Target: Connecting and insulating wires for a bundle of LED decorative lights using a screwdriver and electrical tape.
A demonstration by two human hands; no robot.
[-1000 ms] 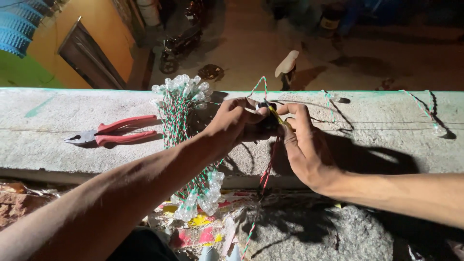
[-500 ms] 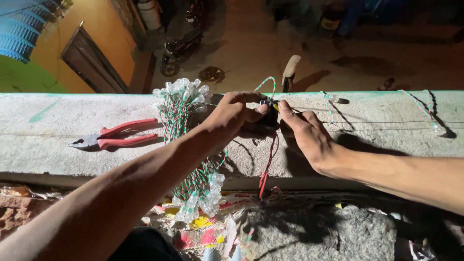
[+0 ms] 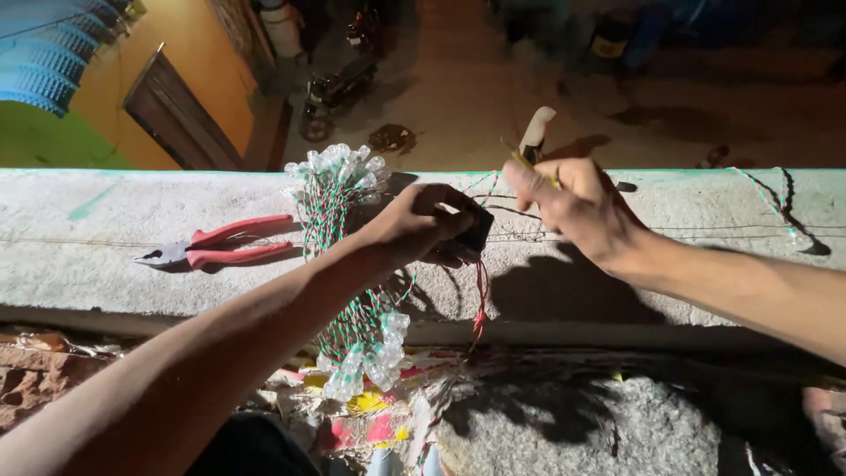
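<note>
A rough, pale concrete ledge [image 3: 115,229] runs across the view, grainy and pitted, with a faint green tint along its far edge. Draped over it near the middle is a bundle of string lights [image 3: 339,189]: thin twisted green, red and white wire, tipped with small clear, glossy bulbs that cluster in one bunch at the far edge and another hanging below the near edge. Left of the bundle, on the ledge's flat top, lie pliers [image 3: 216,249] with smooth red handles and dull grey metal jaws pointing toward the left end.

The left hand [image 3: 421,222] is curled tight around a small black box [image 3: 477,231], dark and flat-sided, held just above the ledge's middle. The fingers wrap over its top and the thumb presses from beneath. A pair of thin red wires [image 3: 480,300] hangs straight down from the box past the near edge.

The right hand [image 3: 573,198] hovers over the far edge, just right of the box, not touching it. Its fingers are pinched together on a slim yellowish tool [image 3: 527,163] whose tip sticks out toward the upper left; what kind of tool it is I cannot tell. Fine green-and-white wire strands [image 3: 480,182] run between the two hands, and a thin wire [image 3: 723,231] stretches along the ledge toward its right end.
</note>
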